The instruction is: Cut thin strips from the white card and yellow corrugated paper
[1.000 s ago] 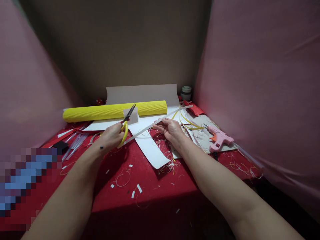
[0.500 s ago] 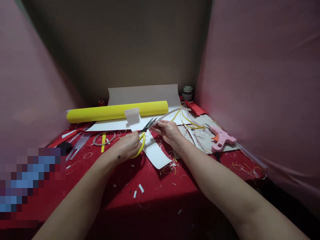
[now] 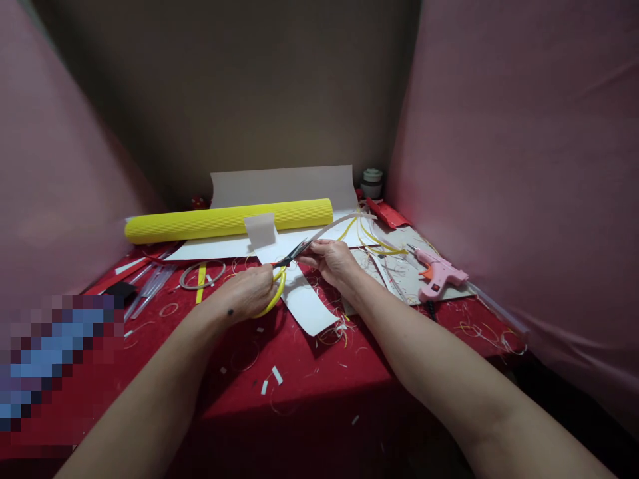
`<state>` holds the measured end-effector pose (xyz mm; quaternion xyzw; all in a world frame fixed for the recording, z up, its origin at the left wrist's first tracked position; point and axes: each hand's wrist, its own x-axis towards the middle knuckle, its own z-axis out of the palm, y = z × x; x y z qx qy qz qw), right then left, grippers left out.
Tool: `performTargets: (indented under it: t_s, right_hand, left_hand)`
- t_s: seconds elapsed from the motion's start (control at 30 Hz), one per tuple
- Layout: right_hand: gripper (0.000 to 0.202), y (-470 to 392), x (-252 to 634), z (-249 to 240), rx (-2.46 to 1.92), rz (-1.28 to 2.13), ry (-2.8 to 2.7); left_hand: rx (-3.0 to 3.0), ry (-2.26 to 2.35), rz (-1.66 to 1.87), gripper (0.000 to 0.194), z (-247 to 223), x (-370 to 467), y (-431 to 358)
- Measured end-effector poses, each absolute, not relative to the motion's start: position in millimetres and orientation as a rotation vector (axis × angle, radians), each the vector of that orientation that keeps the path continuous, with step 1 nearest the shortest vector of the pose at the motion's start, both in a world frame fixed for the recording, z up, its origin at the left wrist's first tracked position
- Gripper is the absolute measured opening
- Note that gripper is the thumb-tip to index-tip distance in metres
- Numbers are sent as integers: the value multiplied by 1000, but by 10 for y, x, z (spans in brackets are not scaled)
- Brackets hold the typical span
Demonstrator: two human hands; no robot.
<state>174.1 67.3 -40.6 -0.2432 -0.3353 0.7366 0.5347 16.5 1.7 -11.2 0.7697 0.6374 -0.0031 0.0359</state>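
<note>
My left hand (image 3: 253, 291) is closed around the yellow handles of a pair of scissors (image 3: 277, 296), whose dark blades point up and right. Between thumb and fingers, my right hand (image 3: 335, 261) pinches a narrow white paper strip (image 3: 333, 224) that arcs away to the right. The blade tips lie close to the strip's end by my right fingertips; whether they touch it I cannot tell. Beneath the scissors lies a wider white paper strip (image 3: 310, 307), curled up at its far end. Behind it rests a roll of yellow corrugated paper (image 3: 227, 221).
A pink glue gun (image 3: 442, 274) sits on a grey board (image 3: 407, 243) at the right. Yellow strips (image 3: 383, 247) curve behind my right hand. Clear glue sticks (image 3: 152, 286) and a coiled strip (image 3: 186, 278) lie left. Paper scraps dot the red cloth (image 3: 319, 372); pink sheets stand both sides.
The scissor blades have come closer together near the strip's end. The whole view has shifted slightly, and both hands keep their holds.
</note>
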Motion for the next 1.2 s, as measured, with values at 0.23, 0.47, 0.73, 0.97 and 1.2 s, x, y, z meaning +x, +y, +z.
performTargets:
  t_s: [0.23, 0.47, 0.73, 0.97, 1.2]
  right_hand:
    - [18, 662, 1726, -403, -596, 1742, -794]
    - [18, 668, 1733, -408, -613, 1747, -783]
    - [21, 608, 1706, -375, -586, 1789, -797]
    - [21, 567, 1683, -350, -593, 1813, -784]
    - [18, 575, 1702, -362, -620, 1808, -813]
  left_hand:
    - [2314, 1991, -90, 27, -83, 180, 12]
    - [2281, 1990, -253, 35, 23, 248, -18]
    - [2325, 1919, -359, 35, 59, 253, -30]
    - [2327, 1946, -347, 32, 76, 281, -47]
    - [2278, 1982, -317, 31, 74, 248, 4]
